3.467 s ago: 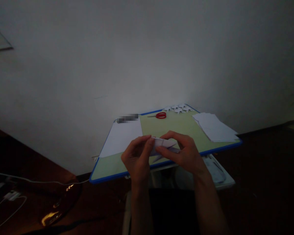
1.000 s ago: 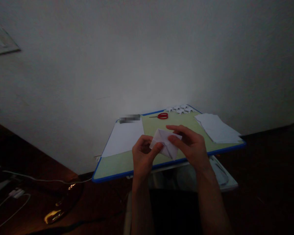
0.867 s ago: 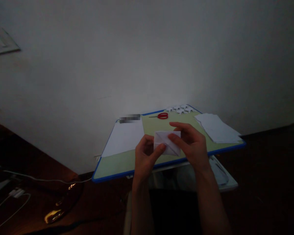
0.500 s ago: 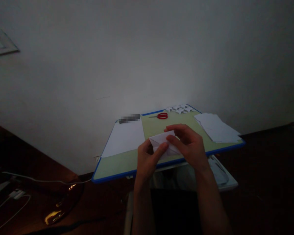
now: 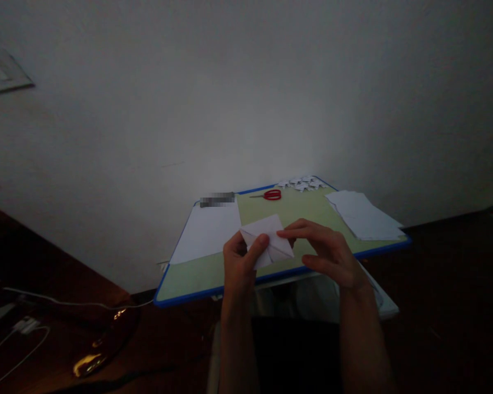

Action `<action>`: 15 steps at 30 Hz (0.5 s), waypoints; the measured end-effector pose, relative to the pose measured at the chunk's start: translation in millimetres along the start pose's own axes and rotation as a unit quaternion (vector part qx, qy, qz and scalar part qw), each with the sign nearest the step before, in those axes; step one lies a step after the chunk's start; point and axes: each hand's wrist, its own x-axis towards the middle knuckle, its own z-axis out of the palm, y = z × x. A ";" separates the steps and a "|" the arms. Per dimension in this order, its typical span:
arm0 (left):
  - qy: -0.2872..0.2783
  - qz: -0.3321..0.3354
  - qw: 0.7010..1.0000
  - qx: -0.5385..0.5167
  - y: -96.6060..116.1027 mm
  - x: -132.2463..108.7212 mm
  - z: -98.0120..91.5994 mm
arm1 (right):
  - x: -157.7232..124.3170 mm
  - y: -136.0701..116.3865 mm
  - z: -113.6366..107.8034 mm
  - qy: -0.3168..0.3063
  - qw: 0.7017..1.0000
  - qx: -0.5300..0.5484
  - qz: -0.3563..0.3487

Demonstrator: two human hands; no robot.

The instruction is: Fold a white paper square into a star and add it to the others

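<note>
A folded piece of white paper (image 5: 274, 229), roughly square with crease lines meeting near its middle, is raised above the near part of the table. My left hand (image 5: 243, 258) pinches its left side, thumb on top and fingers underneath. My right hand (image 5: 326, 251) is at the right side of the paper. Its fingers are apart, and a fingertip rests at or just by the paper's upper right; whether it touches I cannot tell. The right thumb is clear of the paper.
Red-handled scissors (image 5: 271, 195) lie at the back of the blue-edged green table (image 5: 197, 279). Several small folded paper pieces (image 5: 302, 183) sit at the back right. A stack of white paper (image 5: 363, 216) lies right, a white sheet (image 5: 209, 230) left. The wall (image 5: 246, 98) stands behind.
My right hand has let go of the folded paper with its thumb and moved right, its fingers spreading. The paper has shifted slightly left and turned in my left hand.
</note>
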 end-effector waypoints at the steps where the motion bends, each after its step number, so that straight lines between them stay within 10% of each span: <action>1: -0.002 -0.005 1.000 -0.001 0.9 -0.3 0.4 | -0.2 -0.6 -0.7 0.001 1.000 -0.002 0.000; 15: -0.050 0.005 0.999 0.015 3.8 0.7 -0.3 | -0.5 -6.2 -1.4 0.010 1.000 -0.019 0.009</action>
